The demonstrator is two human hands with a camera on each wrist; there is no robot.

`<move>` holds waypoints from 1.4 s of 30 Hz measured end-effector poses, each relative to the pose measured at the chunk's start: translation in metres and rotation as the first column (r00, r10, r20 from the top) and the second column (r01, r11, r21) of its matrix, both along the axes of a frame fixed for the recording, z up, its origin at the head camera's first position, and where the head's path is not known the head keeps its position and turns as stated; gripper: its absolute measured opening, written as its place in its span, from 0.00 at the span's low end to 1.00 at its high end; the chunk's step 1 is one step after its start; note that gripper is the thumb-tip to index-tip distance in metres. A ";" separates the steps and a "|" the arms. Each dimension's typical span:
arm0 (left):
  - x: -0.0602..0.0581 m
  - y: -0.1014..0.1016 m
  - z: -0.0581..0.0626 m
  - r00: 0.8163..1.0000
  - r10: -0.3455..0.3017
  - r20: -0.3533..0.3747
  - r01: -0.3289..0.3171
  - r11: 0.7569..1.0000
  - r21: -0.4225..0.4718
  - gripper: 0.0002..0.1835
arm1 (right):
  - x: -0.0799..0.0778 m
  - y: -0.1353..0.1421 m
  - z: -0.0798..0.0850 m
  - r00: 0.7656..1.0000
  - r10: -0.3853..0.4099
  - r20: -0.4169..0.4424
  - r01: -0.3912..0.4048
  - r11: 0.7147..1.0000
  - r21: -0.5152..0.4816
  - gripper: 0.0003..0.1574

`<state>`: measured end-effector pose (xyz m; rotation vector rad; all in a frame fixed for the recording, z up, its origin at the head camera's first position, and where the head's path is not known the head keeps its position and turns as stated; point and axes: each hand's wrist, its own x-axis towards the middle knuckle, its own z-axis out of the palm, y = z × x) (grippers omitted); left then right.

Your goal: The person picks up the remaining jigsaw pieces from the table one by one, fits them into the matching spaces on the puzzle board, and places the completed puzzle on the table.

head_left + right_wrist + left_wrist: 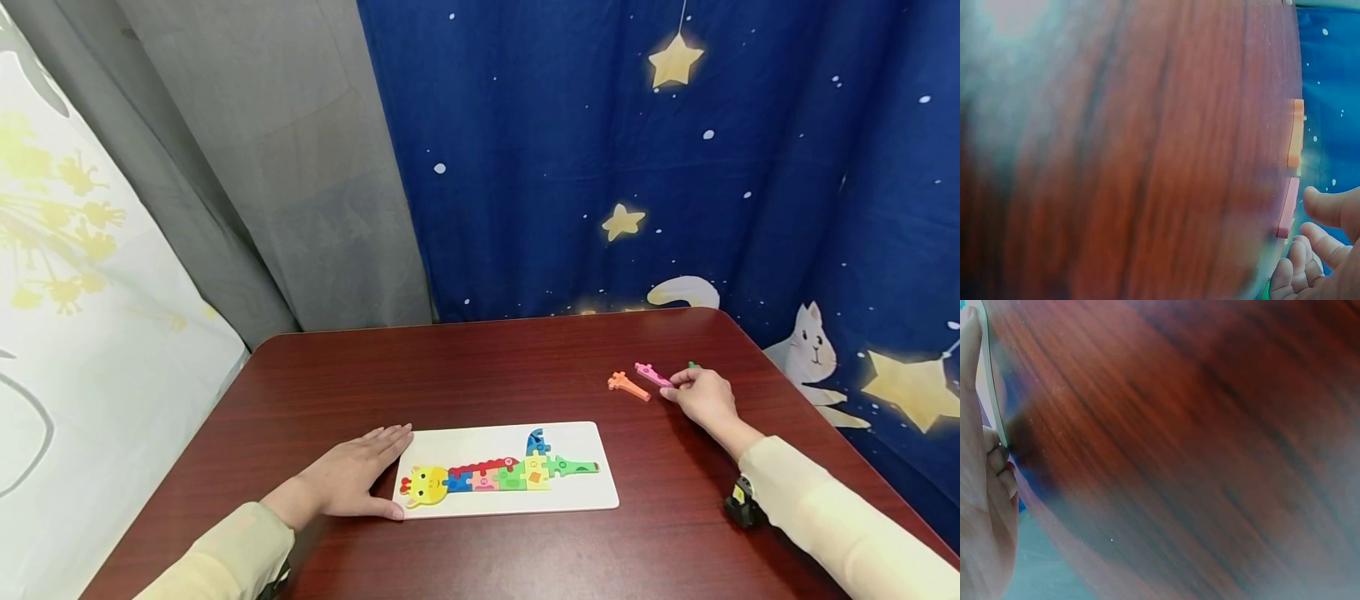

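Observation:
A white puzzle board [517, 504] lies on the table, bearing a yellow giraffe head [427, 485], a red piece [483, 466], a blue piece [536, 442], a green crocodile-like piece [574, 467] and several coloured squares. My left hand [356, 471] rests at the board's left end, fingers straight, thumb at the near corner. At the right, my right hand [703, 398] has its fingertips right by the near end of a pink piece [651, 373]. The right wrist view shows thumb and forefinger apart, beside the pink piece [1288, 208]. A green piece [693, 364] is mostly hidden behind that hand.
An orange giraffe-shaped piece [628, 386] lies left of the pink one. The reddish-brown table [487, 375] has a far edge close to the grey curtain [315, 208] and the blue starry curtain [570, 167]. A white patterned cloth [90, 317] hangs along the left side.

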<state>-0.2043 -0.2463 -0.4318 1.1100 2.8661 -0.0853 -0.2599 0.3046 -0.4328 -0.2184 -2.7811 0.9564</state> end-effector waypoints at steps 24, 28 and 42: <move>0.002 0.001 0.003 0.999 -0.026 -0.023 0.026 0.999 0.026 0.60 | -0.001 0.000 -0.003 1.000 -0.018 0.025 0.017 1.000 0.025 0.18; 0.002 0.001 0.004 1.000 -0.007 -0.003 0.007 1.000 0.009 0.60 | -0.002 -0.002 -0.004 0.999 -0.029 0.026 0.028 0.999 0.025 0.15; 0.002 0.001 0.002 1.000 0.002 -0.003 -0.002 1.000 -0.012 0.61 | -0.005 -0.005 -0.005 0.998 -0.052 0.040 0.051 0.998 0.032 0.12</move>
